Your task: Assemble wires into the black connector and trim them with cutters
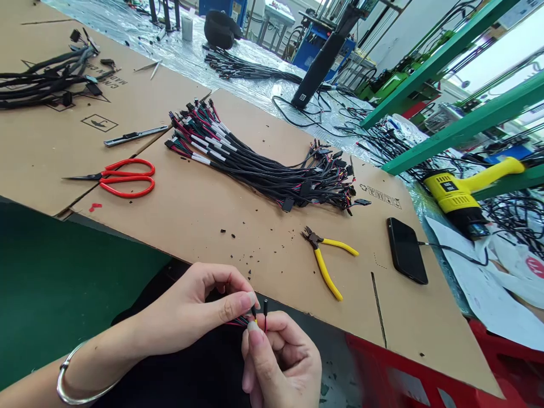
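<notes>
At the front edge of the cardboard-covered table, my left hand [199, 309] pinches a small black connector between thumb and forefinger. Close beside it, my right hand [283, 360] grips thin wires [238, 321], mostly hidden by the fingers; red, black and yellow show. A second black connector [266, 307] on a red wire sticks up past the right forefinger. Farther back lies a bundle of black cables [259, 170] with white sleeves and small plugs at the ends. Yellow-handled cutters [326, 258] rest open on the cardboard, right of both hands.
Red-handled scissors [125, 178] and a utility knife [135, 136] lie at the left, near another cable bundle [51, 76]. To the right are a phone [407, 250] with a cord and a yellow heat gun [459, 195]. Black scraps [250, 260] dot the cardboard. Green bars [459, 136] cross the right side.
</notes>
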Motion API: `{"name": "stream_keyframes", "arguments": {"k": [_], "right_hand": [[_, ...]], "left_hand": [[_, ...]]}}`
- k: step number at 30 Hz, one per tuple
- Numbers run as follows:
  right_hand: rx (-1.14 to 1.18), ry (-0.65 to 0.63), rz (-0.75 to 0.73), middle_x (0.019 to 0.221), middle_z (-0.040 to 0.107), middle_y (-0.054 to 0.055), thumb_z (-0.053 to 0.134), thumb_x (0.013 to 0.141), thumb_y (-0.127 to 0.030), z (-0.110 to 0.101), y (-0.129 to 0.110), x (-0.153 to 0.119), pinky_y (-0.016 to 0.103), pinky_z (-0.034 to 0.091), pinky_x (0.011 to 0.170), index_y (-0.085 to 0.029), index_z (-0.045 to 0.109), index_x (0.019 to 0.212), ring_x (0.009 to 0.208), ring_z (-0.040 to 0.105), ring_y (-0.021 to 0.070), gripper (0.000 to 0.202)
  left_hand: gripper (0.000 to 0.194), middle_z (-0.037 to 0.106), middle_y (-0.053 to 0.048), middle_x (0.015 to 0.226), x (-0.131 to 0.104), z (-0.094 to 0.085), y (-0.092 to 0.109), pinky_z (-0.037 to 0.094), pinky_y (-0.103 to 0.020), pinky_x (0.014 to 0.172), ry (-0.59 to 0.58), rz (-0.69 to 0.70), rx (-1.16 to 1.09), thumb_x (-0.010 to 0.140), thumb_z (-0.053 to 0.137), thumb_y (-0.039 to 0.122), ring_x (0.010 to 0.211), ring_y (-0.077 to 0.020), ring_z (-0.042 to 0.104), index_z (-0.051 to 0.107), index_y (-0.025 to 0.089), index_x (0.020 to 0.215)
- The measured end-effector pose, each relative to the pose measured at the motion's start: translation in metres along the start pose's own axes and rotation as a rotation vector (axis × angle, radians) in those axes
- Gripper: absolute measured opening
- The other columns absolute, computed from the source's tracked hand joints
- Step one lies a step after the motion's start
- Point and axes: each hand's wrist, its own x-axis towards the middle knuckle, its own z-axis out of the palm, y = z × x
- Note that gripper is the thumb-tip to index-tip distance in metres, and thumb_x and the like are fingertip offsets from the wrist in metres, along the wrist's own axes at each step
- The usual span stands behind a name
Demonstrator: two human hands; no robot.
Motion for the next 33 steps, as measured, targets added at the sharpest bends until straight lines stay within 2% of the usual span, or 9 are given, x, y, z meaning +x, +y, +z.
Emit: {"name": "stream_keyframes", "arguments": {"k": [3,7,12,16,19,23,25,28,33], "right_hand": [[0.054,-0.035,0.045,0.031,0.045,-0.004,0.078,0.056,-0.051,-0.001,0.000,0.000,0.011,0.008,0.033,-0.014,0.060,0.061,0.027,0.026,-0.0017,0.041],[0.191,-0.086,0.071,0.030,0.046,-0.005,0.080,0.058,-0.043,-0.003,0.002,0.002,0.012,0.007,0.032,-0.017,0.062,0.062,0.028,0.026,-0.0010,0.032],[0.235,-0.274,0.035,0.034,0.052,-0.005,0.073,0.070,-0.040,-0.012,0.009,0.007,0.012,0.025,0.038,-0.019,0.066,0.072,0.027,0.031,-0.0017,0.022],[0.265,-0.302,0.052,0.039,0.056,-0.005,0.069,0.076,-0.038,-0.019,0.015,0.012,0.012,0.027,0.040,-0.020,0.066,0.078,0.028,0.033,-0.0025,0.018],[0.268,-0.420,0.006,0.040,0.057,-0.004,0.065,0.080,-0.036,-0.020,0.016,0.012,0.012,0.028,0.040,-0.022,0.066,0.081,0.027,0.034,-0.0020,0.014],[0.297,-0.218,0.086,0.035,0.053,-0.005,0.074,0.070,-0.038,-0.012,0.009,0.005,0.010,0.019,0.036,-0.019,0.065,0.071,0.028,0.030,-0.0031,0.021],[0.297,-0.167,0.107,0.033,0.051,-0.005,0.077,0.065,-0.039,-0.008,0.006,0.001,0.010,0.016,0.035,-0.017,0.064,0.067,0.028,0.029,-0.0032,0.026],[0.287,-0.190,0.110,0.034,0.052,-0.004,0.076,0.066,-0.040,-0.010,0.009,0.003,0.011,0.015,0.034,-0.017,0.064,0.067,0.028,0.030,-0.0025,0.026],[0.247,-0.392,0.000,0.036,0.055,-0.004,0.067,0.078,-0.036,-0.020,0.017,0.012,0.013,0.025,0.035,-0.019,0.065,0.073,0.027,0.034,0.0003,0.018]], "left_hand": [[0.018,0.064,0.005,0.064,0.002,0.001,0.000,0.046,-0.006,0.057,0.013,-0.023,-0.018,0.070,0.074,0.028,0.061,-0.0018,0.056,0.063,0.014,0.068],[0.020,0.060,0.006,0.060,0.003,0.003,0.001,0.045,-0.007,0.055,0.035,-0.020,-0.005,0.068,0.075,0.028,0.058,-0.0015,0.052,0.061,0.013,0.065],[0.023,0.063,0.005,0.062,0.004,0.003,0.001,0.045,-0.006,0.056,0.019,-0.035,-0.053,0.068,0.075,0.031,0.059,-0.0011,0.055,0.061,0.012,0.066],[0.026,0.067,0.004,0.066,0.004,0.003,0.000,0.047,-0.006,0.058,-0.009,-0.040,-0.103,0.071,0.072,0.036,0.062,-0.0016,0.059,0.062,0.011,0.068],[0.027,0.067,0.004,0.065,0.005,0.003,0.000,0.047,-0.005,0.058,-0.011,-0.035,-0.106,0.071,0.072,0.036,0.062,-0.0013,0.059,0.062,0.011,0.067],[0.025,0.067,0.003,0.066,0.005,0.003,0.000,0.048,-0.006,0.059,-0.024,-0.040,-0.116,0.072,0.071,0.036,0.062,-0.0018,0.060,0.064,0.012,0.068],[0.020,0.067,0.003,0.067,0.004,0.002,0.000,0.048,-0.005,0.059,-0.039,-0.039,-0.112,0.074,0.069,0.033,0.064,-0.0018,0.061,0.067,0.013,0.073],[0.014,0.067,0.003,0.068,0.002,0.000,-0.001,0.047,-0.004,0.058,-0.062,-0.030,-0.094,0.076,0.067,0.029,0.065,-0.0016,0.061,0.070,0.015,0.078],[0.018,0.067,0.003,0.070,0.004,-0.001,-0.002,0.048,-0.007,0.062,-0.064,-0.021,-0.063,0.077,0.066,0.031,0.066,-0.0026,0.061,0.067,0.014,0.073]]}}
